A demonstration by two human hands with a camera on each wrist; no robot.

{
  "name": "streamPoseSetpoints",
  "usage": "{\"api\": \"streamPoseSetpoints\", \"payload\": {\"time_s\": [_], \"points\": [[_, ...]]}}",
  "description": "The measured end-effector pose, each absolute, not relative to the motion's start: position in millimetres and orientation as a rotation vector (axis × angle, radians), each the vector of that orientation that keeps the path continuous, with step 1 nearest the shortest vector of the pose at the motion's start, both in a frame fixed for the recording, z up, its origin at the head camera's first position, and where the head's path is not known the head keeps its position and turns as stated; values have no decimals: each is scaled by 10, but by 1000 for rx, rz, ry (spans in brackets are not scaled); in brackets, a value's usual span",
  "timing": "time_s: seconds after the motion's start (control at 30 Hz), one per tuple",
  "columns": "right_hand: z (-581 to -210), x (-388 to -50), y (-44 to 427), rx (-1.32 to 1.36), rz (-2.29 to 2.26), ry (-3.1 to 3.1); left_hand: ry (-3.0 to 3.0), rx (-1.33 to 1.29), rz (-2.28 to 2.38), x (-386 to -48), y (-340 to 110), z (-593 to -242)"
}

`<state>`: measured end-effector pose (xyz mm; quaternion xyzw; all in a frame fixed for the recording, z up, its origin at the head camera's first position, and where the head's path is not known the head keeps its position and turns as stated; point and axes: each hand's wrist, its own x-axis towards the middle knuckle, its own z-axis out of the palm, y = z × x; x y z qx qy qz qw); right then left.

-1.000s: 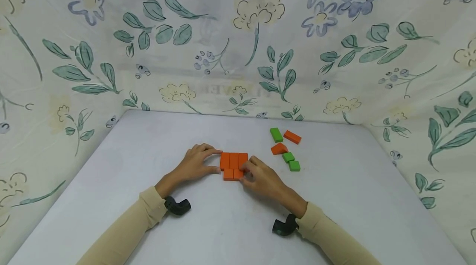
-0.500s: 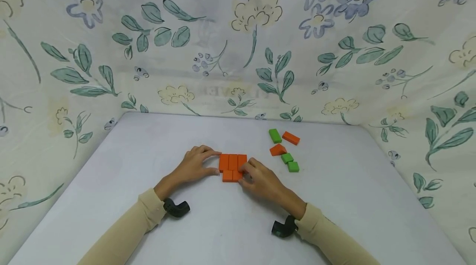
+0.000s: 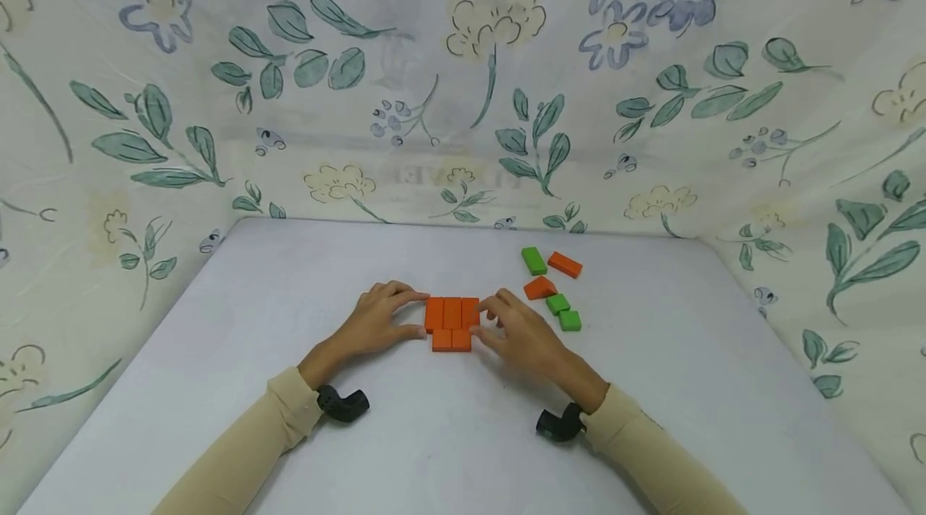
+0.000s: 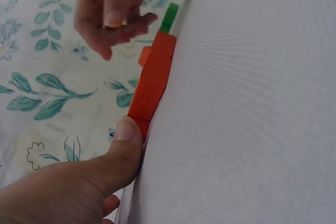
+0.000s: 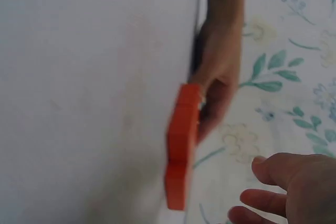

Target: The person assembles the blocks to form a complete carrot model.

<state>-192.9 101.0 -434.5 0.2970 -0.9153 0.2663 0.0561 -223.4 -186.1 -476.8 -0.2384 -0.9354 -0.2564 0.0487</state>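
Several orange blocks (image 3: 452, 314) lie flat and edge to edge in the head view, three upright in a row with two shorter ones below. My left hand (image 3: 378, 322) rests at their left edge, thumb and a fingertip against the leftmost block; in the left wrist view the thumb of the left hand (image 4: 118, 158) touches an orange block (image 4: 153, 80). Just right of the blocks, my right hand (image 3: 526, 336) hovers with thumb and fingers apart, holding nothing. The right wrist view shows the right hand (image 5: 294, 182) away from the orange blocks (image 5: 179, 140).
Behind and right of the right hand lie a green block (image 3: 534, 261), an orange block (image 3: 565, 264), an orange wedge-like piece (image 3: 539, 288) and two small green blocks (image 3: 558, 304). A flowered cloth (image 3: 434, 97) hangs beyond the white table (image 3: 325, 250).
My right hand has let go of the right side of the orange blocks and moved slightly right, its fingers now apart. The left hand stays at the left edge.
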Motion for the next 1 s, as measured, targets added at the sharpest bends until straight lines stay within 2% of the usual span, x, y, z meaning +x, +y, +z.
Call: {"api": "streamPoseSetpoints", "payload": {"time_s": [0.27, 0.57, 1.0], "points": [[-4025, -2494, 1603, 681, 838, -2728, -2818, -740, -799, -2249, -1842, -4735], [-4193, -3128, 2277, 375, 719, -3012, -2866, -701, -782, -2245, -1847, -4777], [-4298, -3313, 2300, 308, 669, -3222, -2858, -718, -778, -2255, -1867, -4786]]}}
